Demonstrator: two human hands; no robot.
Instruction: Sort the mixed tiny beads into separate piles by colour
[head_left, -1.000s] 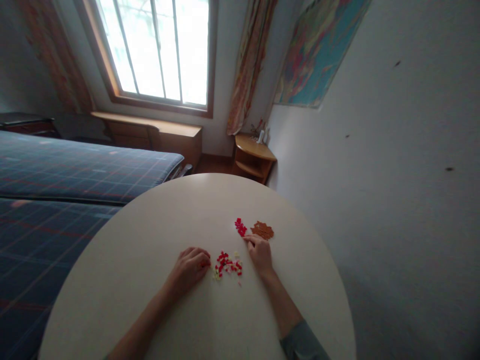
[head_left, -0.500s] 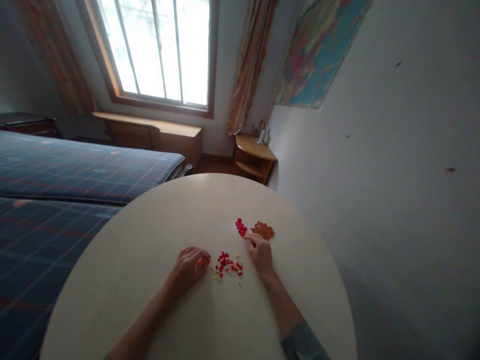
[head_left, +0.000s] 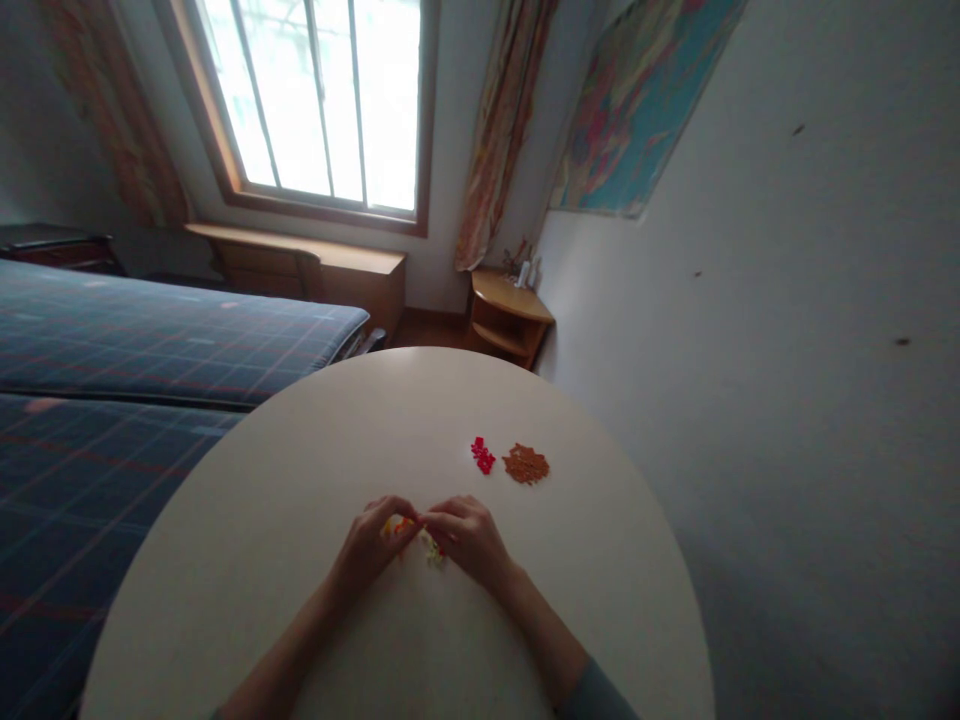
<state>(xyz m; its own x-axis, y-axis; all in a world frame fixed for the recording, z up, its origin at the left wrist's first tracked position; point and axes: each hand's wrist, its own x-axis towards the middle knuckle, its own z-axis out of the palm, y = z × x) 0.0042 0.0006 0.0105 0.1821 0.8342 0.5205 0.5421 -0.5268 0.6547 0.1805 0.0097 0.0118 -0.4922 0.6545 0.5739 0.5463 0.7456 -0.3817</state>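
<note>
My left hand point(head_left: 373, 540) rests over the table with its thumb and fingers pinched together. Orange and yellow small pieces point(head_left: 397, 525) show beneath and between its fingers. Fingertip to fingertip with it, my right hand point(head_left: 471, 540) is also in a pinch; a speck of red shows where they meet, too small to make out. Under the right hand, pale yellow-green bits point(head_left: 435, 552) peek out, while the red and white pieces around them are mostly covered. Farther off lie a little pile of red pieces point(head_left: 483, 456) and a heap of brown pieces point(head_left: 526, 463).
All of this is on a round cream table point(head_left: 360, 430). A plaid mattress point(head_left: 150, 330) is beyond its left edge, with a wooden desk point(head_left: 315, 250) under the window. A small corner shelf point(head_left: 510, 300) stands behind, and a white wall point(head_left: 780, 400) runs along the right.
My right hand has moved left and nearer, from beside the small red pile to my left hand's fingertips. It now covers most of the mixed red and white pieces. The left hand has barely shifted.
</note>
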